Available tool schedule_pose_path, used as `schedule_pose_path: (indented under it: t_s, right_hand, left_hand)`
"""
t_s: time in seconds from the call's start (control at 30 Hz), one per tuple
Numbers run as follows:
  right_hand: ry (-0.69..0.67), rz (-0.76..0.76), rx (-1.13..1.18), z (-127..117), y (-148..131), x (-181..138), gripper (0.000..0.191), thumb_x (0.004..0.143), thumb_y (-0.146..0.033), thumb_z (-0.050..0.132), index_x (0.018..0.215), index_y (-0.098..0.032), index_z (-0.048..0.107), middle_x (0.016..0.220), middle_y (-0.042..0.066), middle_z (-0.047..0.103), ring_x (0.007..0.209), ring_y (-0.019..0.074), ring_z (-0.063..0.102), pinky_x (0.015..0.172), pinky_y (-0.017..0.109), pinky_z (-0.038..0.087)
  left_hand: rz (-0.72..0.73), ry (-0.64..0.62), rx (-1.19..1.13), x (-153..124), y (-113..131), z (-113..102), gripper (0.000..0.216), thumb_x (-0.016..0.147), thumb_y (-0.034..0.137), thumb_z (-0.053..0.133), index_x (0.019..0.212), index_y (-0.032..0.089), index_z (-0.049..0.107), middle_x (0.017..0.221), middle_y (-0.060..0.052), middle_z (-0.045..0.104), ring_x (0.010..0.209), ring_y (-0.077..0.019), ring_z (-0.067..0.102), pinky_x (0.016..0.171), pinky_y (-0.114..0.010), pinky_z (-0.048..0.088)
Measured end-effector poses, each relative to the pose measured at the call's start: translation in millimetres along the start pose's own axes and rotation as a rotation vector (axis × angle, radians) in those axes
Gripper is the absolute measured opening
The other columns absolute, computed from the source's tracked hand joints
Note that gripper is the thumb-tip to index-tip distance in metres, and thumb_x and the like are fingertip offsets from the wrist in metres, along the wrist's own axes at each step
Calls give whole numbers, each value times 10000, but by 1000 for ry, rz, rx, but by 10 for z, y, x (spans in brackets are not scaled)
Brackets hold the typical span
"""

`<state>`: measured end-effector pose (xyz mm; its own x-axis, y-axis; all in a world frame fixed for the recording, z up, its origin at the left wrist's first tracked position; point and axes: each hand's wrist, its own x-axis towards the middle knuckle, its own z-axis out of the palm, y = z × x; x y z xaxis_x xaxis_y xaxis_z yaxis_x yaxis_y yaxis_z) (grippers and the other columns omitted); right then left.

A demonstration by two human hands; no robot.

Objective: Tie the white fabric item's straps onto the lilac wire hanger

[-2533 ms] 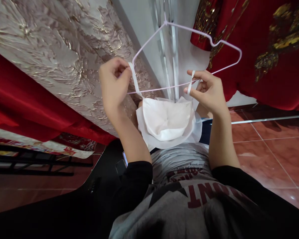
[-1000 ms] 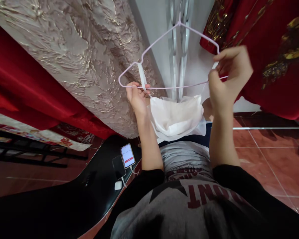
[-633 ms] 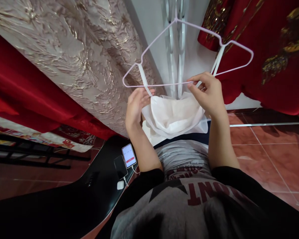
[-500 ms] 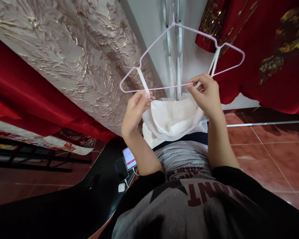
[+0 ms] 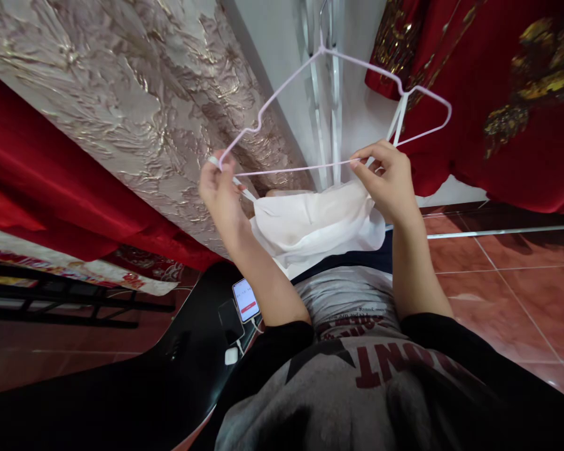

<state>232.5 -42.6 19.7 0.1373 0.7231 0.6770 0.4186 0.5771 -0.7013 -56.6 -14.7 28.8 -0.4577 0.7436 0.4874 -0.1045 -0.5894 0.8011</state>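
Left hand: fingers pinch left strap taut at end of hanger. Right hand: fingers clasp bottom bar, steadying hanger. White garment hangs beneath, right strap hooked in notch.

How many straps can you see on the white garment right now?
2. One strap is pinched in the left hand at the hanger's left end; the other strap loops over the hanger's right shoulder, above the right hand. None seems hidden.

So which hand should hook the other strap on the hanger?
Likely the left hand: it pinches the left strap at the left tip of the hanger. The right hand holds the bottom bar; the right strap is hooked.
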Motion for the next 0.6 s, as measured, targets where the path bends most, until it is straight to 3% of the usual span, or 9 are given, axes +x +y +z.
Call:
schedule_pose_path:
  t_s: [0.1,0.17,0.27,0.33,0.37,0.47,0.53,0.6]
  right_hand:
    - [-83,-13,21,85,-26,-37,140,918,-420,760,933,-287,801,923,6,713,668,125,513,666,321,476]
    - [-67,-14,50,110,-8,-38,181,920,-455,744,989,-294,792,1007,17,739,701,137,552,677,335,484]
    - [233,41,122,51,90,12,221,941,-462,680,1091,-304,723,1033,36,739,695,150,543,652,350,455]
    - [436,153,170,-42,169,62,198,967,-432,613,1092,-297,684,836,25,681,610,146,452,599,351,385]
    - [442,223,186,-93,196,82,176,967,-416,602,1053,-288,688,724,9,624,573,142,402,580,351,349]
    - [207,358,218,-194,166,107,158,918,-377,649,850,-255,721,512,-40,451,492,116,307,544,335,264]
    - [59,338,248,-194,48,119,150,885,-320,671,783,-232,736,460,-59,401,453,97,291,527,315,236]
    - [36,279,270,-163,-111,172,145,894,-255,656,811,-209,765,443,-70,389,432,85,284,521,302,237]
  left_hand:
    - [-125,-165,-4,-149,-73,86,221,1039,490,687,1051,274,735,1192,-97,800,1178,-296,719,620,-328,468]
    - [-117,-178,-20,-203,-105,163,286,1065,553,615,1036,282,701,1099,-93,803,1116,-283,730,588,-340,439]
    - [-82,-164,-18,-203,-165,226,326,1066,605,601,1028,282,634,1004,-80,781,1062,-286,726,581,-352,394]
    - [-89,-167,-25,-179,-208,235,357,1055,634,606,1027,279,597,988,-85,764,1080,-303,718,599,-360,379]
    - [-100,-163,-28,-168,-226,236,369,1053,645,600,1029,278,581,987,-89,757,1101,-310,712,609,-365,376]
    - [-135,-143,-36,-155,-251,246,381,1086,641,541,1029,264,530,970,-99,732,1160,-315,693,626,-365,359]
    - [-130,-147,-38,-165,-241,250,393,1118,633,488,1015,254,499,953,-97,706,1162,-306,692,625,-356,346]
    - [-101,-166,-43,-182,-219,245,391,1130,624,474,997,256,484,949,-87,681,1124,-285,705,622,-350,350]
